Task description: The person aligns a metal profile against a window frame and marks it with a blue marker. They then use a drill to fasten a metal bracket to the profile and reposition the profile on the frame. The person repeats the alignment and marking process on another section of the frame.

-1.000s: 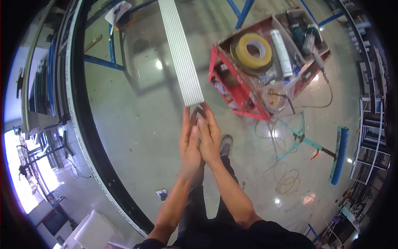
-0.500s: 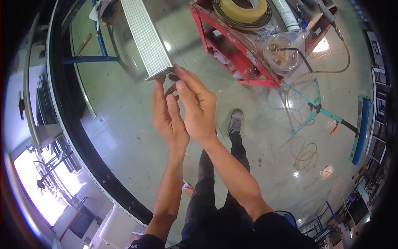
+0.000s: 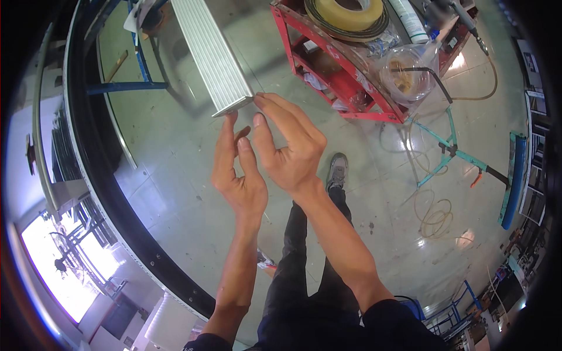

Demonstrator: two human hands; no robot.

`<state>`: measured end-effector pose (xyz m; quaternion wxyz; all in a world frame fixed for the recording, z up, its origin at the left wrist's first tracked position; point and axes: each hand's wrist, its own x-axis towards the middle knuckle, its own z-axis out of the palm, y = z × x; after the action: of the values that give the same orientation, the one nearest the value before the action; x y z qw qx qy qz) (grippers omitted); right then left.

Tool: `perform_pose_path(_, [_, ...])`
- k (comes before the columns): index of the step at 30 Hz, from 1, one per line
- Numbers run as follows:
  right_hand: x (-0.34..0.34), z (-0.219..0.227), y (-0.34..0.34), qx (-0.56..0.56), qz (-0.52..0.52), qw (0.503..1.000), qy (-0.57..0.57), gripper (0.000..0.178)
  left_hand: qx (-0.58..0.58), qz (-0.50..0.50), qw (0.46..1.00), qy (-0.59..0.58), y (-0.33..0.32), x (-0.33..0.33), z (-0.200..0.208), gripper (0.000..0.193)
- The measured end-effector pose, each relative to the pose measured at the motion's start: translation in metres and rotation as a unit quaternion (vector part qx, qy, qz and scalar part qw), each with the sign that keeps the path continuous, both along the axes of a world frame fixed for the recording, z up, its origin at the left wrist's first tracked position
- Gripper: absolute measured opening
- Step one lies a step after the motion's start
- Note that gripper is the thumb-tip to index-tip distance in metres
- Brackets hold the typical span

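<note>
A long, ribbed silver metal profile [image 3: 212,55] runs from the top edge down toward me, with a thin plate [image 3: 233,107] across its near end. The fingertips of my left hand [image 3: 239,181] reach the underside of that plate, its thumb held apart from the fingers. At the plate's right corner, the stretched fingers of my right hand [image 3: 294,149] touch the edge, and the thumb there also stands free. Neither hand wraps round the profile. What bears its far end is out of the picture.
A red cart [image 3: 345,88] at the upper right carries a yellow tape roll [image 3: 351,14], a tube [image 3: 410,22] and a plastic tub [image 3: 404,76]. Right of it are a teal stand [image 3: 451,150] and a coiled hose [image 3: 434,219]. A black curved frame [image 3: 126,216] passes along my left.
My hands have spread a little apart, the right one shifting right. The profile's near end sits slightly farther right, and the whole view has shifted a bit too.
</note>
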<state>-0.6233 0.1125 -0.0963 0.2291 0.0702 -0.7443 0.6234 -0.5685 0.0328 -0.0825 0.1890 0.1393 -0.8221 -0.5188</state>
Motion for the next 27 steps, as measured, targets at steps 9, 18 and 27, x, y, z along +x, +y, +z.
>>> perform_pose_path(9, [-0.016, 0.019, 0.017, -0.233, 0.039, 0.948, -0.212, 0.021, 0.31, 0.05, 0.944, -0.103, -0.024, -0.007, 0.003, 0.034])
perform_pose_path(18, [-0.144, 0.054, -0.038, -0.045, 0.329, 0.869, -0.367, 0.05, 0.439, 0.086, 0.892, -0.07, -0.037, -0.046, 0.031, 0.043])
perform_pose_path(27, [0.052, 0.064, 0.074, 0.043, 0.328, 0.861, -0.386, 0.058, 0.481, 0.046, 0.851, -0.205, -0.025, 0.043, 0.065, 0.045])
